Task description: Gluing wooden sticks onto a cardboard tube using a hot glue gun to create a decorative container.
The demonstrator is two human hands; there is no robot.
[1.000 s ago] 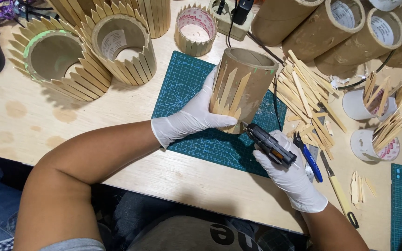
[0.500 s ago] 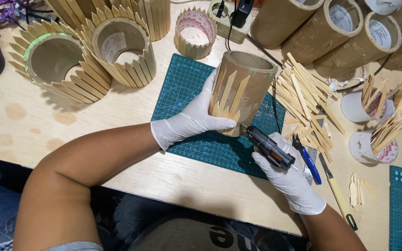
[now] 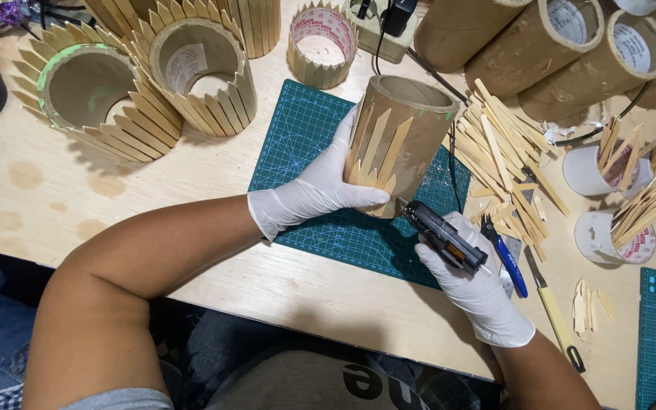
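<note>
- The left hand, in a white glove, reaches in from the left with the forearm lying across the table; its fingers are wrapped around the lower part of the cardboard tube, grasping it.
- The cardboard tube stands tilted on the green cutting mat near the middle of the table, open mouth up, with pointed wooden sticks stuck along its lower side.
- The right hand, also gloved, comes up from the bottom right; its fingers are clenched around a black glue gun, whose nozzle points at the base of the tube, just beside the left thumb.
- Whether the nozzle touches the tube is hard to make out.
- The far side of the tube and the left palm are hidden behind the tube wall.
- The right palm is covered by the gun body.
- A heap of loose sticks lies right of the tube, partly overlapping a black cable.
- The larger tubes at the top right are cut off by the frame edge.
</note>
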